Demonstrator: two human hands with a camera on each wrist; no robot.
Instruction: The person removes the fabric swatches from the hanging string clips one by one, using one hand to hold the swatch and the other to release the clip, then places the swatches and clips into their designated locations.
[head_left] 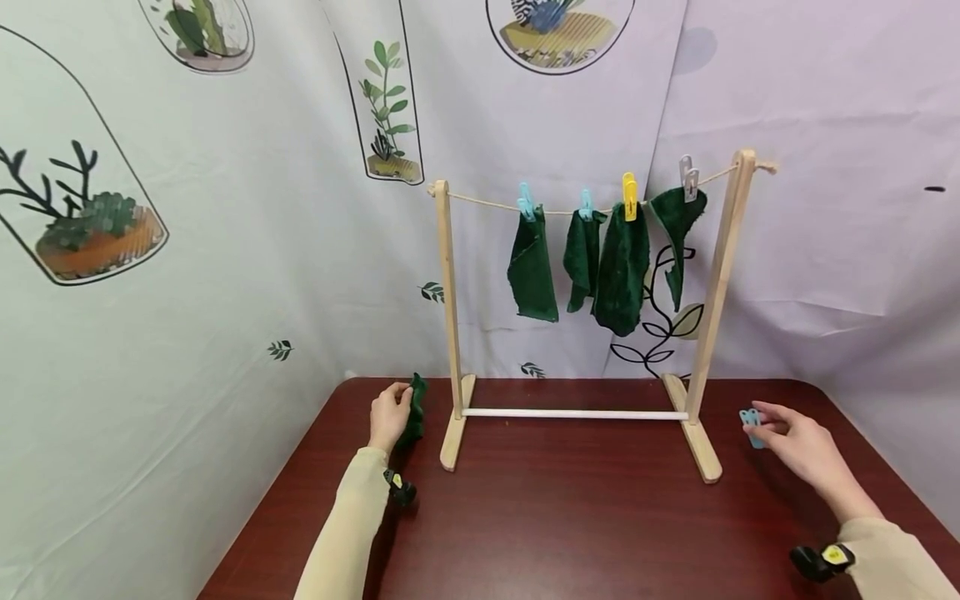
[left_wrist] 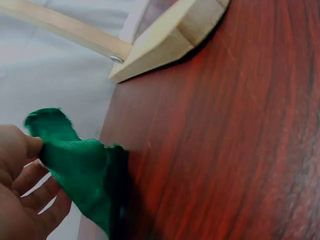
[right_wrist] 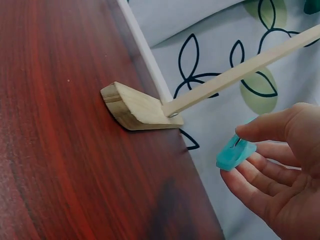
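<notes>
My left hand (head_left: 389, 414) pinches a small dark green cloth (head_left: 413, 412) between thumb and fingers, left of the wooden drying rack. In the left wrist view the cloth (left_wrist: 82, 167) hangs creased from the fingertips, its lower end close over the table. On the other side of the rack, my right hand (head_left: 801, 446) holds a light blue clothespin (head_left: 752, 428) by thumb and fingers. The right wrist view shows that clothespin (right_wrist: 236, 152) between the thumb and the fingertips, with the palm turned up toward the camera.
A wooden rack (head_left: 452, 317) with a string line stands at the table's back. Green cloths hang from it, one under a yellow clothespin (head_left: 630, 197), others under blue and grey ones. The rack's feet (head_left: 701, 450) stick out forward on the dark red table (head_left: 570, 517). A printed curtain hangs behind.
</notes>
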